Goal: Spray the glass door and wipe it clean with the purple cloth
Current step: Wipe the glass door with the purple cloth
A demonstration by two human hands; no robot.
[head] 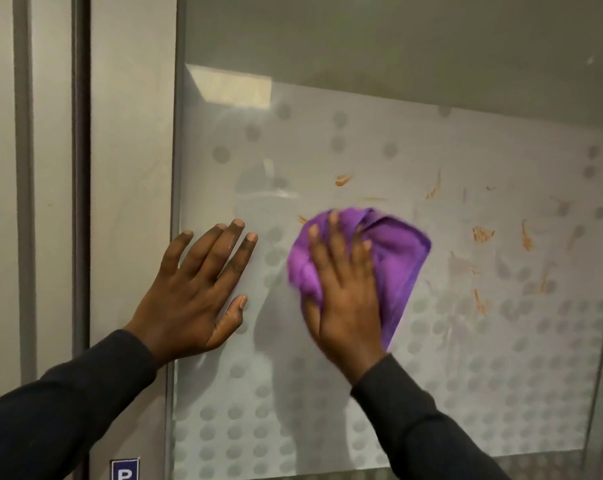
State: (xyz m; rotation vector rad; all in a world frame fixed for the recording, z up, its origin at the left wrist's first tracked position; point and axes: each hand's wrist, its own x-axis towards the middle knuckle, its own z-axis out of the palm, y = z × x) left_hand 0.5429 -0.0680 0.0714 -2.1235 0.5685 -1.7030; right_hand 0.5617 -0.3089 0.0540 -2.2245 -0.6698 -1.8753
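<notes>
Now my right hand (345,289) presses the cloth (393,258) flat-fingered against the door (431,140), beside the orange smears (483,234) left to wipe; my left hand (196,289), fingers spread and holding nothing, braces the glass.

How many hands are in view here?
2. The left hand lies flat on the glass door near its left edge; the right hand presses the purple cloth against the glass just right of it.
</notes>
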